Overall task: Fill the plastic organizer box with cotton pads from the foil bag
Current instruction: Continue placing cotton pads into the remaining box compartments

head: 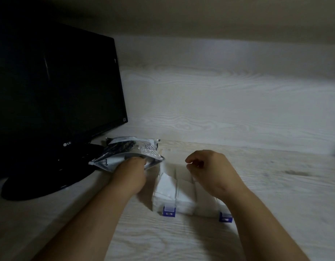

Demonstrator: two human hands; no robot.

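Reaching into the one foil bag [129, 149], my left hand [131, 174] had its fingers buried in the bag's mouth, so I could not tell how they lay or what they held. My right hand [210, 172] hovered above the one plastic organizer box [185, 208], fingers loosely curled, holding nothing. The box sat on the desk [181, 238] just right of the bag, its two blue latches [169, 211] facing me. White cotton pads [165, 187] lay in its left compartment. One black monitor [55, 91] stood behind the bag.
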